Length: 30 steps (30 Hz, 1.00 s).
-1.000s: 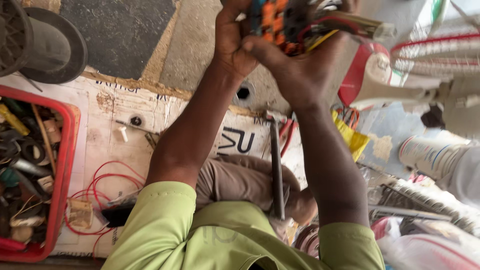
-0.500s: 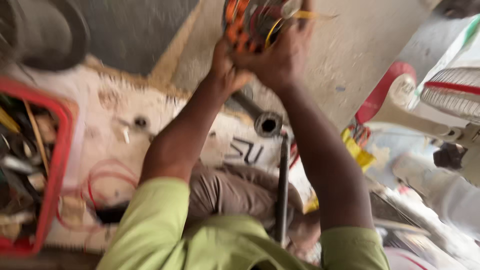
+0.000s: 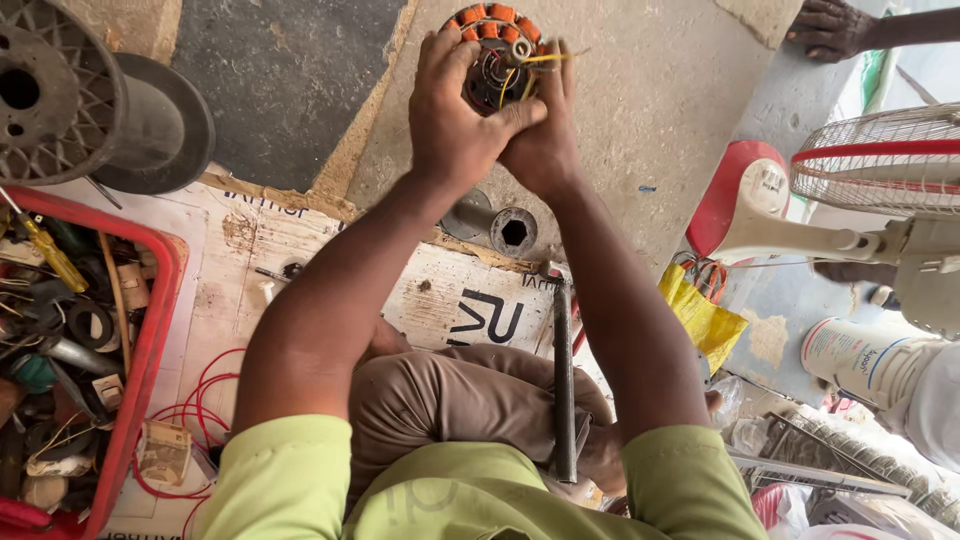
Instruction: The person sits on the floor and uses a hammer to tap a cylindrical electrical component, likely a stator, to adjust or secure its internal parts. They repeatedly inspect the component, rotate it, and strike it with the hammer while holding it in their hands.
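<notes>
Seen from above, a seated person in a lime-green shirt holds a round motor stator out in front with both hands, above a grey concrete floor. The stator is a ring of orange-wrapped copper coils set around a dark metal core, with thin yellow and red wires sprouting from its middle and right side. Only its upper half shows; the rest is hidden behind the hands.

The left hand is closed around the stator's left and lower edge, fingers reaching up along its rim. The right hand is pressed against the left, fingers curled on the stator's lower right side, with a yellow wire running past its fingertips.

Below the hands, a short grey metal tube with a hexagonal hole lies at the edge of a sheet of flattened cardboard. A long dark metal bar rests across the person's brown-trousered knee. To the left, a red plastic crate holds a jumble of tools and parts, including a yellow-handled screwdriver. Loops of thin red wire lie on the cardboard beside it. A large grey empty spool sits at the top left. On the right stands a white and red table fan, near a yellow plastic bag. Another person's hand rests on the floor at the top right.
</notes>
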Each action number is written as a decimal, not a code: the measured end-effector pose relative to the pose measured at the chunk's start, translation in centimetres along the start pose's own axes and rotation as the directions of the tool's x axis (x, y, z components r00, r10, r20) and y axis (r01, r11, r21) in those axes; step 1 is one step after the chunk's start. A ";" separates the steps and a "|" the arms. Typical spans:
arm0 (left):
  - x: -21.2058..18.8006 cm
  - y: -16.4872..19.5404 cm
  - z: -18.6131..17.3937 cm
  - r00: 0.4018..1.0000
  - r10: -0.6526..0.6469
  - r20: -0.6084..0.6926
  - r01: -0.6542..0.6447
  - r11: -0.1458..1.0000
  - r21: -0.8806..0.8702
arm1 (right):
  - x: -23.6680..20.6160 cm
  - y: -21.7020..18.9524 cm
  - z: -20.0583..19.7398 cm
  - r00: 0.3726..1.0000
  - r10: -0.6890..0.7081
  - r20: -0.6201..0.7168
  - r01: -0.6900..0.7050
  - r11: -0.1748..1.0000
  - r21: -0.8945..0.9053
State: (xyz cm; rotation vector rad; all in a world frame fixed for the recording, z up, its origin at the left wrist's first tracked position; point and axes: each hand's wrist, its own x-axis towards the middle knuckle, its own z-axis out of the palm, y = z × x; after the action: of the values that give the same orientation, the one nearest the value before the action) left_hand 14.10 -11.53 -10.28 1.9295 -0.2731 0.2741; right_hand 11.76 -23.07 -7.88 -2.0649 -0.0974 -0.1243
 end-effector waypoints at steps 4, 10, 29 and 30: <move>0.3 0.2 0.8 0.998 0.014 -0.068 -0.010 0.999 0.050 | -1.7 -0.3 -0.9 0.973 0.218 0.080 -0.232 0.875 0.425; 0.5 -2.0 -0.9 0.946 0.266 -0.187 -0.237 0.958 0.161 | -2.5 1.2 -1.1 0.983 0.177 0.046 -0.181 0.978 0.100; -2.7 -3.4 -4.4 0.385 -0.725 0.571 0.702 -0.172 -0.691 | -16.6 5.5 -6.5 0.575 0.813 -0.090 -0.817 0.565 -0.117; -2.8 -3.1 -5.2 0.439 -0.705 0.557 0.726 -0.087 -0.682 | -18.6 6.0 -6.4 0.516 0.850 -0.104 -0.843 0.483 -0.236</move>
State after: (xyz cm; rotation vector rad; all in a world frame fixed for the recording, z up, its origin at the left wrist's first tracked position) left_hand 12.11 -5.44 -12.02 0.6945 0.6077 -0.5946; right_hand -6.25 -31.82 -12.47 -2.1341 0.9998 0.5501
